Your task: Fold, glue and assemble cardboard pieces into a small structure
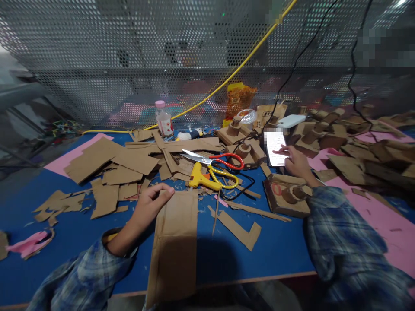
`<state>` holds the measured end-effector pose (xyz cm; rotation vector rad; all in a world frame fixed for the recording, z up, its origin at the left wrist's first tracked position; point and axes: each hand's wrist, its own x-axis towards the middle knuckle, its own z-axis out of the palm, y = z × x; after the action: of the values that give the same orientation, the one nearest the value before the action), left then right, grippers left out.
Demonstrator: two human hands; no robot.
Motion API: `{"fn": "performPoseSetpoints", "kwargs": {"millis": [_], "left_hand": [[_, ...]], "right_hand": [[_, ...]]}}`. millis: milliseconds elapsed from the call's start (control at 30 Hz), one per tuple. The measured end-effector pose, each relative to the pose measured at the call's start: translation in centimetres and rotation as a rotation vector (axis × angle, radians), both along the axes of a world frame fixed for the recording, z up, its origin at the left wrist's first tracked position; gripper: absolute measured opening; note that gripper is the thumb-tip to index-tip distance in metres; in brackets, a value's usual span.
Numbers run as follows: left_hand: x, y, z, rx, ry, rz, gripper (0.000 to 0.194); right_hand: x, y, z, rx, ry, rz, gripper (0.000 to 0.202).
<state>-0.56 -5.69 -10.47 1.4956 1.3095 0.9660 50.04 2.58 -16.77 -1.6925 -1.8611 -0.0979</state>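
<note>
My left hand [151, 203] is closed on the top left corner of a long folded cardboard piece [177, 246], which reaches past the table's front edge. My right hand [296, 162] holds nothing; its index finger stretches onto the lit screen of a phone [276, 149], with the other fingers partly curled. Just beyond the cardboard piece lies a yellow glue gun [204, 178], its nozzle at the cardboard's top edge. Scissors [207, 160] with red and yellow handles rest against it, blades pointing left. Below my right wrist sits a cardboard box model [285, 194] with a rolled tube.
Cardboard scraps [129, 164] cover the left and middle of the blue table [259, 263]. A pink-capped bottle [164, 119] and an orange snack bag [239, 101] stand by the perforated metal screen [129, 65]. More cardboard models [320, 129] and pink paper [376, 216] fill the right.
</note>
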Motion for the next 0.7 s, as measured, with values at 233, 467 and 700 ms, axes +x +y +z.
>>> {"fn": "performPoseSetpoints", "kwargs": {"millis": [233,467,700], "left_hand": [[0.07,-0.16,0.08,-0.036,-0.014,0.007,0.034],[0.12,-0.08,0.16,0.0,0.004,0.022,0.033],[0.19,-0.12,0.13,-0.003,0.001,0.057,0.033]], "right_hand": [[0.02,0.05,-0.03,0.001,-0.013,0.007,0.042],[-0.28,-0.23,0.15,0.01,-0.003,-0.01,0.039],[-0.84,-0.34,0.68,0.051,0.044,-0.012,0.048]]}}
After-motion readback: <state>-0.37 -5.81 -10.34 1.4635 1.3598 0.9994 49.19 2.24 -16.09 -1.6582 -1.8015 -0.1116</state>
